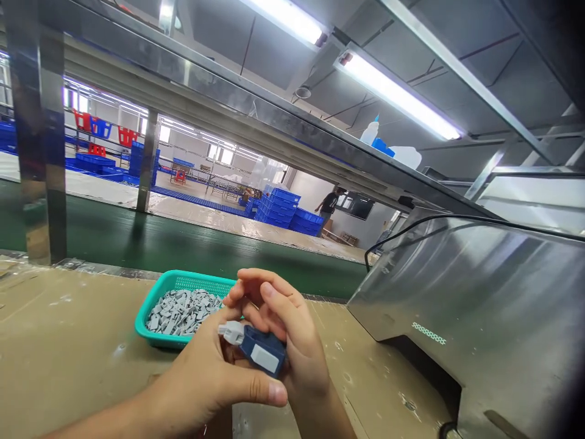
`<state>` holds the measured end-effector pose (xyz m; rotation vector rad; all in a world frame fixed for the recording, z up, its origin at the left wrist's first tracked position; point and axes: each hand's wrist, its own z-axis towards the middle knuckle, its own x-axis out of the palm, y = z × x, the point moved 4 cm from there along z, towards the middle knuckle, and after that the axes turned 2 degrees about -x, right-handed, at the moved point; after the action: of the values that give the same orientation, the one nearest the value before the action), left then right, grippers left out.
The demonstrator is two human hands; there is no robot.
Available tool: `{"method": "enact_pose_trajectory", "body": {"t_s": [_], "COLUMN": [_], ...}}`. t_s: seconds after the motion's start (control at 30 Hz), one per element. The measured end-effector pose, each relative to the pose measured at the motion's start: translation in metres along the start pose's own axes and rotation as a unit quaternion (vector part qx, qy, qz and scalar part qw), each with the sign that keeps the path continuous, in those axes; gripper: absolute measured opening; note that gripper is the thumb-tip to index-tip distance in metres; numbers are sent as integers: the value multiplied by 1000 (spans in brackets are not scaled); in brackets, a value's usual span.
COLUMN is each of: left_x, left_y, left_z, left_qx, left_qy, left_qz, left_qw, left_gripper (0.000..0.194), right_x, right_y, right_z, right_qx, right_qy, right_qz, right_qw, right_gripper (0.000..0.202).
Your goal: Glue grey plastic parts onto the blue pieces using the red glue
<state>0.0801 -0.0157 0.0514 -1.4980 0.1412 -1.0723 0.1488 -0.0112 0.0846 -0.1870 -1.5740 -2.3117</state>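
Observation:
A small dark blue plastic part (pixel 251 341) with a white panel on its side and a light grey tip (pixel 233 332) sits between my two hands, above the bench. My left hand (pixel 214 372) is closed around it from the left, thumb stretched along its lower side. Against the part's right end lies the palm of my right hand (pixel 299 341), its fingers bent over and its thumb raised. Some fingers are hidden behind the part. Just behind my left hand stands a green basket (pixel 145 332) holding many small grey plastic pieces (pixel 180 312).
Brown cardboard covers the bench (pixel 68 353). To the right stands a metal machine housing (pixel 457 292) with a dark opening and a black cable. Beyond the bench runs a green conveyor belt (pixel 192 241). Blue crates (pixel 278 207) and a person (pixel 328 204) are farther back. A metal shelf hangs overhead.

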Motion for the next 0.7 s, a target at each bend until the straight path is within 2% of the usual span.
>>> {"method": "enact_pose_trajectory", "body": {"t_s": [0.07, 0.1, 0.17, 0.2, 0.23, 0.3, 0.33, 0.37, 0.47, 0.57, 0.7], "left_x": [-12, -23, -58, -80, -106, -162, -190, -216, -275, -305, -319], "left_y": [-6, -12, -29, -40, -49, -63, -69, -72, -67, -52, -48], "left_z": [9, 16, 33, 42, 50, 62, 64, 64, 59, 54, 45], "left_qx": [20, 41, 96, 121, 131, 112, 101, 92, 61, 25, -5], "left_qy": [4, -4, -43, -80, -118, -191, -250, -295, -367, -394, -437], "left_qz": [32, 62, 154, 223, 290, 398, 471, 502, 580, 649, 696], "left_qw": [999, 997, 982, 964, 940, 890, 840, 808, 725, 650, 569], "left_gripper": [37, 39, 48, 47, 43, 50, 56, 60, 65, 66, 67], "right_x": [-7, -13, -29, -38, -48, -64, -70, -76, -89, -96, -94], "right_y": [-1, -2, -4, -7, -10, -21, -27, -33, -55, -79, -96], "right_z": [6, 10, 18, 21, 25, 32, 35, 38, 45, 47, 43], "right_qx": [-14, -29, -66, -78, -78, -48, -37, -31, -26, -27, -62], "right_qy": [-21, -38, -88, -118, -146, -156, -149, -144, -126, -88, -40], "right_qz": [-11, -21, -61, -91, -120, -174, -207, -246, -364, -447, -555], "right_qw": [1000, 999, 992, 986, 979, 971, 966, 958, 923, 890, 829], "right_gripper": [21, 21, 22, 23, 24, 28, 29, 30, 29, 27, 29]}}
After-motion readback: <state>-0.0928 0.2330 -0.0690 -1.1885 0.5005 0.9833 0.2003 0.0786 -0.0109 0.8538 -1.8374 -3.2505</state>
